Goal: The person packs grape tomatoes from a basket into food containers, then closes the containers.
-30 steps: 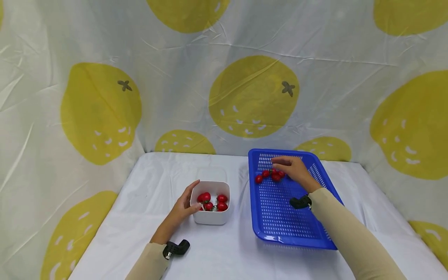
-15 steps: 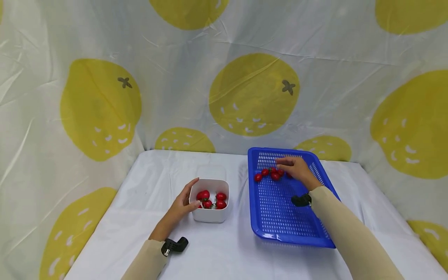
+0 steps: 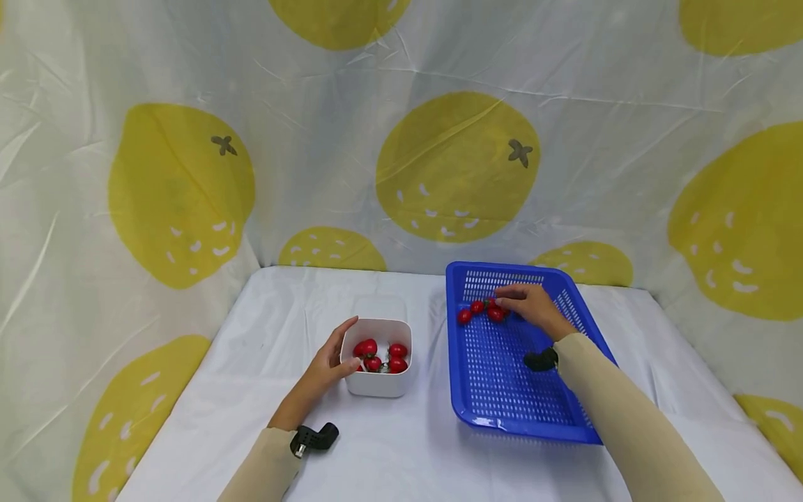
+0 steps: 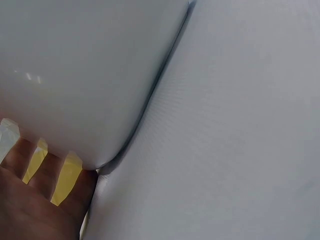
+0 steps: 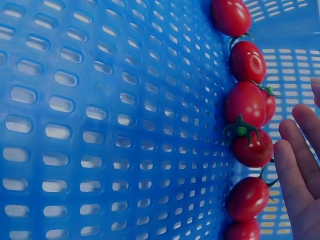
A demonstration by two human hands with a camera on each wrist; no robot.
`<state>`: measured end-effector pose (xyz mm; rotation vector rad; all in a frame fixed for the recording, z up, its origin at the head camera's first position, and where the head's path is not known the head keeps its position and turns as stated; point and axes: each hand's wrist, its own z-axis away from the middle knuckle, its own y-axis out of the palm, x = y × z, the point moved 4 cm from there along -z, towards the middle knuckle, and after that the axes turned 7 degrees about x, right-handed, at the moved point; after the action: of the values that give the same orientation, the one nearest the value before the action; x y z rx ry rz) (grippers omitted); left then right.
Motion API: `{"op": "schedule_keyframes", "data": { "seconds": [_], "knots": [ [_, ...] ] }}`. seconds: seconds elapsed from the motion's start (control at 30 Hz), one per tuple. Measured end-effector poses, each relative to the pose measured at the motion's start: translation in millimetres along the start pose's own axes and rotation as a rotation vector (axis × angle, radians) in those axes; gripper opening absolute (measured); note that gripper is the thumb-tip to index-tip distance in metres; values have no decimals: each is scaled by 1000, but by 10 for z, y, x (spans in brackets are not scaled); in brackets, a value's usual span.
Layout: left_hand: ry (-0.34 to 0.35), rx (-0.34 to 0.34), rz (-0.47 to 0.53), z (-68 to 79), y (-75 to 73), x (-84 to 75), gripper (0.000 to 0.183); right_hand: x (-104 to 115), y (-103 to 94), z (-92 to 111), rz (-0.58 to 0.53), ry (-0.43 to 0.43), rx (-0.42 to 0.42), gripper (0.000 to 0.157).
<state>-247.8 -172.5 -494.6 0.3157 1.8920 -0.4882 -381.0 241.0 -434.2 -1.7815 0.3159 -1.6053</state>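
Observation:
In the head view my left hand (image 3: 331, 360) holds the left side of a white square box (image 3: 377, 385), its thumb at the near rim and fingers toward the back corner. The left wrist view has the fingers against the box wall (image 4: 75, 85). Several red cherry tomatoes (image 3: 397, 351) lie inside the box. To the right, my right hand (image 3: 531, 305) is inside a blue basket (image 3: 460, 362), just over more cherry tomatoes (image 3: 495, 315). Its fingers are apart from the thumb, with nothing seen between them; in the right wrist view, the tomatoes (image 5: 245, 105) line up beside the fingertips.
Behind the box lies a pale, see-through flat piece (image 3: 378, 305), perhaps a lid. A white cloth (image 3: 301, 293) covers the table. Lemon-printed curtains (image 3: 320, 160) stand at the back and both sides. Each wrist wears a black camera (image 3: 315, 439).
My right hand has shifted slightly right within the basket and lowered toward the tomatoes. The left hand stays at the box. The head view has moved a little.

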Motion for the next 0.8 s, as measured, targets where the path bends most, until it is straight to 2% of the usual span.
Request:
{"op": "schedule_keyframes", "data": {
  "seconds": [0.23, 0.53, 0.8],
  "knots": [
    [-12, -6, 2, -3, -17, 16, 74, -23, 2, -7, -1, 11, 24, 41],
    [-11, -9, -8, -26, -15, -21, 74, -21, -10, -48, 9, -31, 14, 37],
    [-41, -23, -11, 4, -8, 7, 73, -63, 33, -50, 19, -36, 27, 37]
  ]
}}
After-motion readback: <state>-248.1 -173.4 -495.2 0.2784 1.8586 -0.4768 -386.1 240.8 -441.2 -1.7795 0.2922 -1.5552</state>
